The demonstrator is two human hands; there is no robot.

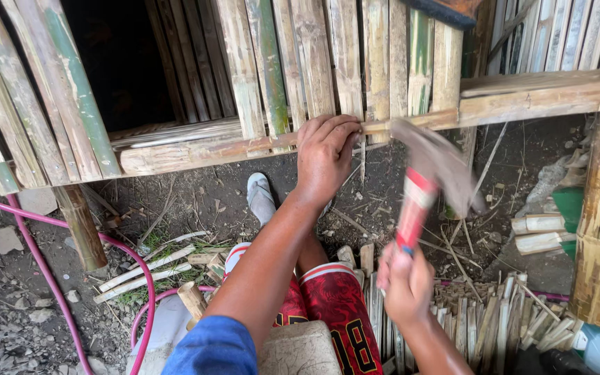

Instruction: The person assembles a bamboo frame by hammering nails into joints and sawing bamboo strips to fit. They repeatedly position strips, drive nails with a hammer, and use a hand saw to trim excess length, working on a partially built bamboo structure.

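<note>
The fingers point(335, 133) of the left hand point(324, 163) were curled and pinched together at the upper edge of a horizontal bamboo rail point(196, 153), apparently steadying something small there; whether it was a nail could not be told, since the fingertips hid it. The right hand point(405, 281) was wrapped tight around the red handle of a claw hammer point(430, 177), whose head was blurred just beside the pinching fingers, close to the rail.

As for progress, many upright bamboo slats point(314, 62) already stood side by side behind the rail, running from the left edge across past the left hand, so most of this stretch looked assembled. A dark gap point(123, 59) remained open on the upper left. Judging by the heap of cut bamboo strips point(494, 323) lying on the ground near the right hand, and a few loose pieces point(151, 267) by the pink hose point(50, 278), more material remained to be used. The fastening at the pinch point seemed only under way.
</note>
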